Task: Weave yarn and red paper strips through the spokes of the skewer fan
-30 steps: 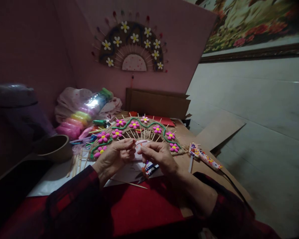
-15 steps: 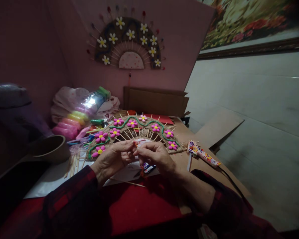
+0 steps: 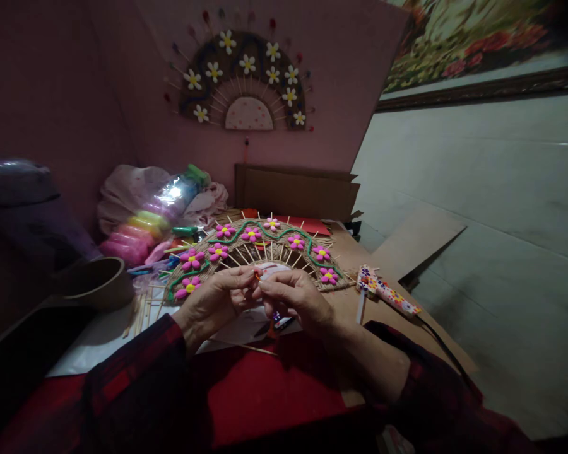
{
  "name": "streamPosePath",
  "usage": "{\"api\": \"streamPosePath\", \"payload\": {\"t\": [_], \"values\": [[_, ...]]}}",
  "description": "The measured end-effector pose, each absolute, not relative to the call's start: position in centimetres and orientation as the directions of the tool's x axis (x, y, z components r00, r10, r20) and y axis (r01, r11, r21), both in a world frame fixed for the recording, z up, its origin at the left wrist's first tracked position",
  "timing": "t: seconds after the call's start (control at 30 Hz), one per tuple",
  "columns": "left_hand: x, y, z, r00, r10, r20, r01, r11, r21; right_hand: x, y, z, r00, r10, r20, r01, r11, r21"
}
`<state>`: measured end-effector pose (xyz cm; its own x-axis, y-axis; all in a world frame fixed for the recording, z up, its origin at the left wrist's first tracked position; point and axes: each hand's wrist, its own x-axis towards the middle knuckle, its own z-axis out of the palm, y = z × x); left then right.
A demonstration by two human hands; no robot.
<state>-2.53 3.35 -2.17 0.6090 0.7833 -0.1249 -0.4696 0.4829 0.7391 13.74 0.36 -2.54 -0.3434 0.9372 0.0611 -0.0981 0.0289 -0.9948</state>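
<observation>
My left hand (image 3: 220,301) and my right hand (image 3: 297,296) meet over the front of the table, fingertips pinched close together. Between them is a thin orange-red cord (image 3: 257,275). A strand of the same colour hangs below my right hand; its lower end is dark and blurred. Just behind my hands lies a twine-wrapped, fan-shaped craft piece (image 3: 265,236) with pink clay flowers, a green wavy line and thin sticks. My hands cover part of its pale centre. A phone-like dark object (image 3: 283,322) shows partly beneath my right hand.
A flower-patterned glue gun (image 3: 387,292) with a cable lies at right. At left are a cardboard ring (image 3: 97,282), loose sticks (image 3: 141,314) and bagged coloured clay (image 3: 144,221). Cardboard sheets (image 3: 296,192) lean at the back. A similar fan (image 3: 246,69) hangs on the wall.
Both hands stay almost in place, still pinching the cord. A little more of the orange-red cord shows between the fingertips, and my right hand's lower fingers have shifted slightly.
</observation>
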Motion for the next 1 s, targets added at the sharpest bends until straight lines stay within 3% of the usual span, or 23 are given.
{"api": "streamPosePath", "payload": {"t": [1.0], "values": [[-2.61, 3.60, -2.49, 0.648, 0.758, -0.074, -0.449, 0.459, 0.767, 13.70, 0.32, -2.48, -0.344, 0.938, 0.050, -0.145, -0.001, -0.989]]}}
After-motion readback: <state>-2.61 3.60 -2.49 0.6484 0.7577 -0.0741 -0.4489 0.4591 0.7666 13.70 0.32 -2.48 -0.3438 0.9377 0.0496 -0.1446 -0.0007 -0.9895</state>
